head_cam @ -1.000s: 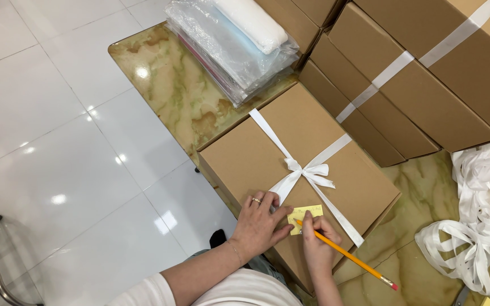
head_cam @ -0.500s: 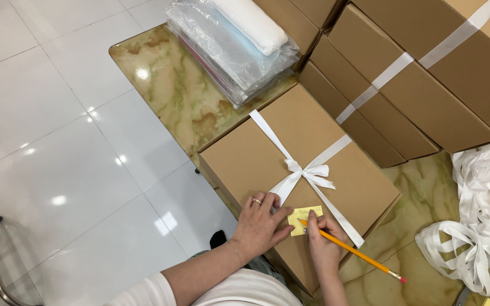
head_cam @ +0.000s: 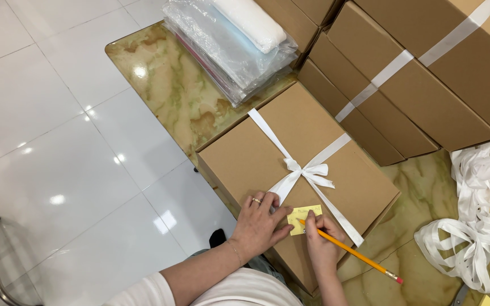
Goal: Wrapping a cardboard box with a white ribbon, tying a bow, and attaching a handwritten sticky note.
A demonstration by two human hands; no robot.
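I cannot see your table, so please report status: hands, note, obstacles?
Left hand flat, steadying yellow note on box. Right hand holds pencil. Ribbon beside note.

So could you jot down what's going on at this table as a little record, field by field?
left hand: flat on the box lid, steadying the yellow sticky note
right hand: holds a yellow pencil, tip on the note
box: brown cardboard, tied with a white ribbon bow
table: glossy, marbled green and tan
behind: more brown boxes, plastic-wrapped bundle
right side: loose white ribbon
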